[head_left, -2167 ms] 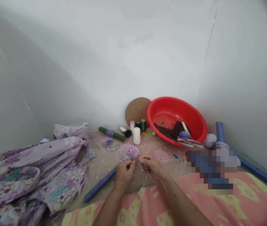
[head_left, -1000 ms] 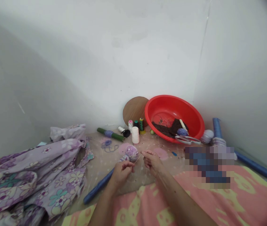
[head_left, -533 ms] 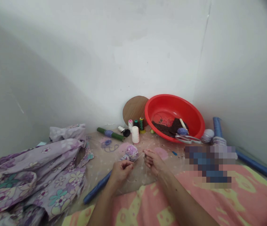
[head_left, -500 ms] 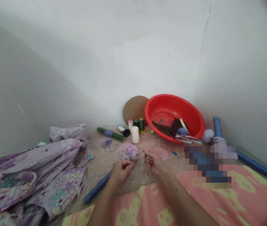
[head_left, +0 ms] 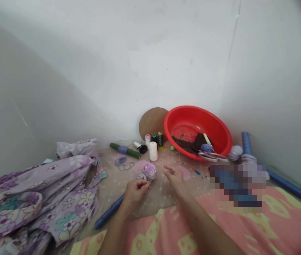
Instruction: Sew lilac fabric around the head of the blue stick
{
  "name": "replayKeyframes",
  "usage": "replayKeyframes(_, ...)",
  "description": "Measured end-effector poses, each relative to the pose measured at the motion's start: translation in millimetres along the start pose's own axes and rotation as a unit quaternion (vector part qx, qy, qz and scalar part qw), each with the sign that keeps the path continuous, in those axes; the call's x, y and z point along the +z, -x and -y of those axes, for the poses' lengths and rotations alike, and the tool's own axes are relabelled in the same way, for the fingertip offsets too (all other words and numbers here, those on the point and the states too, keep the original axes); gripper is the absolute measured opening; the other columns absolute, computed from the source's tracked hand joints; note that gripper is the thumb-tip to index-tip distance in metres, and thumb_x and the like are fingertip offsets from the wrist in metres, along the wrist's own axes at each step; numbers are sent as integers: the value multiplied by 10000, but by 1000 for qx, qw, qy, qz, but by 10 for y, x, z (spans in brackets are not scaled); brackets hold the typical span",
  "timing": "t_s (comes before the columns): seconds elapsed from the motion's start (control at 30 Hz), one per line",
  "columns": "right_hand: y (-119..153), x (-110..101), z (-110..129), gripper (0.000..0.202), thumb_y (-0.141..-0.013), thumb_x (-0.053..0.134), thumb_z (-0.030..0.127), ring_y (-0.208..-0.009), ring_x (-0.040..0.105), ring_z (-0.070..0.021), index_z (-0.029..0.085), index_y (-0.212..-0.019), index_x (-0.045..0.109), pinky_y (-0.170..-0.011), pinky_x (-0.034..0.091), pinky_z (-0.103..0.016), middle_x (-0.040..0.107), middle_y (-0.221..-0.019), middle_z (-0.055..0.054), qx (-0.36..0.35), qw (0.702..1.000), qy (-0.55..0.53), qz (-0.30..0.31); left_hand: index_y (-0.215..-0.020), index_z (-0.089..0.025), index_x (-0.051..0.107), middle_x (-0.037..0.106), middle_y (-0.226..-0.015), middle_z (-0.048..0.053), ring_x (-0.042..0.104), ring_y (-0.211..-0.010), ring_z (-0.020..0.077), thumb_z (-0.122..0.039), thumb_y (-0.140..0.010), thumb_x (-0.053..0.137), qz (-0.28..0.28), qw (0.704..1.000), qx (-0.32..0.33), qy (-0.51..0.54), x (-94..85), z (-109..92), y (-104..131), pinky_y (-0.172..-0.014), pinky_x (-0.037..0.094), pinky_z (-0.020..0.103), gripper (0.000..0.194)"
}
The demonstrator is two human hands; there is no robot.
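My left hand (head_left: 136, 192) is closed in a pinch just in front of a ball wound from floral fabric (head_left: 149, 171). A thin pale thread seems to be between its fingertips, though it is barely visible now. To the right, my right hand (head_left: 177, 181) hovers over the plastic-covered surface, fingers stretched out and apart, with nothing seen in them. A blue rod (head_left: 109, 211) runs out from beside my left forearm. Behind the ball stands a white thread cone (head_left: 153, 151).
A red basin (head_left: 224, 131) with dark material and white-handled scissors (head_left: 211, 156) leans at the back right. Several small spools (head_left: 160, 140) and a green tube (head_left: 133, 153) lie behind. Floral cloth (head_left: 68, 198) is heaped left; a pink-yellow cloth (head_left: 161, 230) covers the front.
A thin thread stretched between both hands before. My right hand has opened from its pinch, and the strand no longer shows between the hands. My left hand stays nearly in place.
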State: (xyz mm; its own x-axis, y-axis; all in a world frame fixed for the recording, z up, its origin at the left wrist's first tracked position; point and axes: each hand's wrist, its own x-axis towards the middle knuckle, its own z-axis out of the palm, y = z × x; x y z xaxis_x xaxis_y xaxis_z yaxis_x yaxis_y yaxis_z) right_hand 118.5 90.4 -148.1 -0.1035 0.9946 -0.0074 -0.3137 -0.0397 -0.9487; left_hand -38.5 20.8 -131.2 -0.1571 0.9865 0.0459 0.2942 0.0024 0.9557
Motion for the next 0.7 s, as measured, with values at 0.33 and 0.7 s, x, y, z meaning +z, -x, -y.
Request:
replayKeyframes(0.33,185,213,-145,237,-699,499,225,-744,597,-172,226,-868,666,-659,447,-260,675,-820,-12,-222,898,341,170,-674,-111,642,564,-560,5,438,-506,95,-346,-637,539,16,999,38,-13,-34,67,-31,-478,314,191,259)
replayKeyframes(0.7,140,180,-125,178,-696,514,249,-582,559,-137,187,-628,667,-541,404,-210,639,-601,-6,-168,912,352,125,-657,-117,616,506,-471,-24,382,-393,69,-356,-632,533,15,1000,15,14,-19,73,-34,-408,282,187,254)
